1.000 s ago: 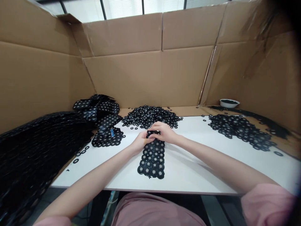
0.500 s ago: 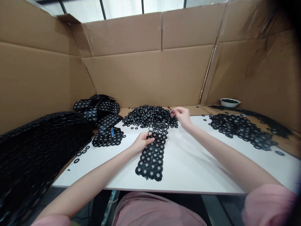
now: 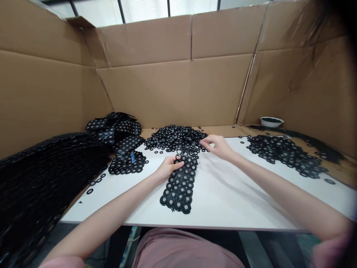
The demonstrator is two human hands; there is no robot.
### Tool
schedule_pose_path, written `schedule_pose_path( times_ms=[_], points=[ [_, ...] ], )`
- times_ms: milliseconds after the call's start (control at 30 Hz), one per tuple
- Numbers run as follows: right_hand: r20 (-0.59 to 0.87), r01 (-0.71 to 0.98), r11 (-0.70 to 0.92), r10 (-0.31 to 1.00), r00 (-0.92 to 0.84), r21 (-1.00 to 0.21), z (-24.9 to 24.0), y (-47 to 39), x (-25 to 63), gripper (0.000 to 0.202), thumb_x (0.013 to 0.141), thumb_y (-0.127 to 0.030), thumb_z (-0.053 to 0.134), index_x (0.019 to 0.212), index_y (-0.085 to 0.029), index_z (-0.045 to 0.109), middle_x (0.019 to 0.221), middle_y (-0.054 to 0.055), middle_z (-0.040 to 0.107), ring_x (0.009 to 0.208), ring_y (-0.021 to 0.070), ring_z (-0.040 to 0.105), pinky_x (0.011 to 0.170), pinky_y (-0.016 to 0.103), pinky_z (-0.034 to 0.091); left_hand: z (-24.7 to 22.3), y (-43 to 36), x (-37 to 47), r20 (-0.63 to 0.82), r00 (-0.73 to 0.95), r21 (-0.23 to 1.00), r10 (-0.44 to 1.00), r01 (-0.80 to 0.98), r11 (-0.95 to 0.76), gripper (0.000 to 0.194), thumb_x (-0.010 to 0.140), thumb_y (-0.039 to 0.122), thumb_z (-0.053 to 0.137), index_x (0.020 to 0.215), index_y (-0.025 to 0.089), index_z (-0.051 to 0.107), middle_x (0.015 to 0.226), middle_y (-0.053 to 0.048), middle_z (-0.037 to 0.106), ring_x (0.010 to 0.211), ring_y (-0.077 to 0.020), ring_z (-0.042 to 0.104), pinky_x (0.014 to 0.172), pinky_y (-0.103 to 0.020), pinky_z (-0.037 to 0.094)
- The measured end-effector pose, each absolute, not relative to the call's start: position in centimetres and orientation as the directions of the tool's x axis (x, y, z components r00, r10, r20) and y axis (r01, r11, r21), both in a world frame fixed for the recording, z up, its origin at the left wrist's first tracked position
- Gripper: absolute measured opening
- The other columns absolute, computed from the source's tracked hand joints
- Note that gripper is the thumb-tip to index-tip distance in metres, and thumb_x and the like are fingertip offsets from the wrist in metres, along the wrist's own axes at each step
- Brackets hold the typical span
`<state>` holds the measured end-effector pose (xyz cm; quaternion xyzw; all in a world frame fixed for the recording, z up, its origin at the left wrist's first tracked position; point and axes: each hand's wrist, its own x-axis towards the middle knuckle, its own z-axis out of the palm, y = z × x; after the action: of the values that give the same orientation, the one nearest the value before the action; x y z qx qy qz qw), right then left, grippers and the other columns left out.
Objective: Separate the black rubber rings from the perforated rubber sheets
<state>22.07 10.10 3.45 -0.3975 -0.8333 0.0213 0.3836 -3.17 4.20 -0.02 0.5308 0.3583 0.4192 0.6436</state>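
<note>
Strip (image 3: 180,186) lies on the white table (image 3: 237,201), its far end at the ring pile (image 3: 174,137). Folded strips (image 3: 118,128) and a black heap (image 3: 50,178) stand to the left; a second pile (image 3: 281,154) and a bowl (image 3: 272,121) stand to the right. Cardboard (image 3: 156,93) closes the far side. Your left hand (image 3: 168,168) pinches the strip's left edge near its far end. Your right hand (image 3: 219,146) reaches forward, fingertips together beside the ring pile; whether it grips a ring cannot be determined.

Right hand (image 3: 219,146) moved from ring strip (image 3: 180,186) to loose pile (image 3: 173,137)
</note>
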Motion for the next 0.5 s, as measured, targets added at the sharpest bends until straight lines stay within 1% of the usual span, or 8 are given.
schedule_pose_path(
  times_ms=[33, 100, 133, 267, 300, 400, 433, 500],
  points=[
    [0.615, 0.591, 0.754, 0.617, -0.491, -0.285, 3.4, 9.1, 19.9, 0.026, 0.088, -0.036, 0.051, 0.089, -0.021, 0.072, 0.087, 0.008, 0.07, 0.08, 0.0206, 0.062, 0.072, 0.032, 0.046, 0.0, 4.2, -3.1, -0.003, 0.389, 0.984, 0.921, -0.161, 0.071, 0.035, 0.061, 0.034, 0.08, 0.084, 0.013, 0.066, 0.082, -0.005, 0.069, 0.072, -0.016, 0.062, 0.073, -0.027, 0.044],
    [0.584, 0.552, 0.806, 0.558, -0.59, -0.212, 3.2, 7.5, 16.8, 0.026, 0.086, -0.039, 0.056, 0.092, -0.02, 0.072, 0.085, 0.009, 0.069, 0.08, 0.0208, 0.06, 0.069, 0.031, 0.044, 0.2, 4.1, -3.1, 0.036, 0.384, 0.986, 0.923, -0.163, 0.029, 0.035, 0.061, 0.034, 0.081, 0.085, 0.012, 0.066, 0.083, -0.005, 0.069, 0.075, -0.0162, 0.062, 0.074, -0.027, 0.043],
    [0.562, 0.544, 0.814, 0.552, -0.616, -0.204, 3.1, 7.0, 15.8, 0.025, 0.085, -0.039, 0.058, 0.091, -0.019, 0.072, 0.084, 0.009, 0.069, 0.079, 0.0206, 0.06, 0.068, 0.03, 0.043, 0.3, 4.1, -3.0, 0.057, 0.38, 0.987, 0.923, -0.159, 0.005, 0.034, 0.061, 0.033, 0.081, 0.084, 0.012, 0.067, 0.083, -0.005, 0.068, 0.075, -0.0161, 0.061, 0.073, -0.026, 0.042],
    [0.513, 0.505, 0.814, 0.576, -0.636, -0.288, 2.9, 7.0, 15.2, 0.026, 0.088, -0.035, 0.056, 0.078, -0.018, 0.072, 0.075, 0.005, 0.069, 0.07, 0.0161, 0.059, 0.063, 0.026, 0.039, 0.3, 4.1, -2.8, 0.096, 0.37, 0.993, 0.924, -0.101, -0.063, 0.031, 0.064, 0.033, 0.078, 0.084, 0.013, 0.067, 0.08, -0.004, 0.068, 0.072, -0.0156, 0.059, 0.07, -0.026, 0.041],
    [0.513, 0.496, 0.825, 0.56, -0.651, -0.27, 2.9, 7.3, 15.4, 0.027, 0.089, -0.036, 0.055, 0.077, -0.018, 0.071, 0.074, 0.005, 0.068, 0.069, 0.0156, 0.059, 0.063, 0.026, 0.038, 0.2, 4.1, -2.8, 0.106, 0.372, 0.993, 0.922, -0.082, -0.081, 0.03, 0.065, 0.033, 0.078, 0.084, 0.013, 0.068, 0.079, -0.003, 0.068, 0.072, -0.0157, 0.059, 0.07, -0.026, 0.04],
    [0.514, 0.502, 0.851, 0.503, -0.694, -0.156, 3.0, 7.7, 15.8, 0.029, 0.087, -0.038, 0.056, 0.073, -0.017, 0.07, 0.069, 0.006, 0.066, 0.069, 0.0164, 0.057, 0.062, 0.026, 0.035, 0.2, 4.0, -2.6, 0.151, 0.383, 0.988, 0.911, -0.034, -0.149, 0.027, 0.067, 0.034, 0.076, 0.083, 0.013, 0.069, 0.082, -0.003, 0.068, 0.075, -0.0169, 0.058, 0.071, -0.025, 0.04],
    [0.512, 0.497, 0.856, 0.495, -0.703, -0.144, 2.9, 7.7, 15.9, 0.029, 0.087, -0.038, 0.056, 0.072, -0.017, 0.069, 0.069, 0.006, 0.066, 0.069, 0.0163, 0.056, 0.062, 0.026, 0.034, 0.3, 4.0, -2.5, 0.162, 0.385, 0.986, 0.908, -0.024, -0.165, 0.027, 0.067, 0.034, 0.075, 0.084, 0.014, 0.07, 0.082, -0.004, 0.069, 0.076, -0.0173, 0.058, 0.071, -0.025, 0.04],
    [0.514, 0.466, 0.864, 0.493, -0.702, -0.191, 2.8, 7.7, 15.8, 0.03, 0.089, -0.035, 0.053, 0.073, -0.016, 0.068, 0.07, 0.006, 0.066, 0.068, 0.0155, 0.056, 0.061, 0.025, 0.034, 0.4, 3.9, -2.4, 0.168, 0.377, 0.984, 0.911, -0.016, -0.175, 0.028, 0.068, 0.034, 0.075, 0.087, 0.014, 0.07, 0.083, -0.004, 0.069, 0.077, -0.0175, 0.058, 0.072, -0.026, 0.04]
  ],
)
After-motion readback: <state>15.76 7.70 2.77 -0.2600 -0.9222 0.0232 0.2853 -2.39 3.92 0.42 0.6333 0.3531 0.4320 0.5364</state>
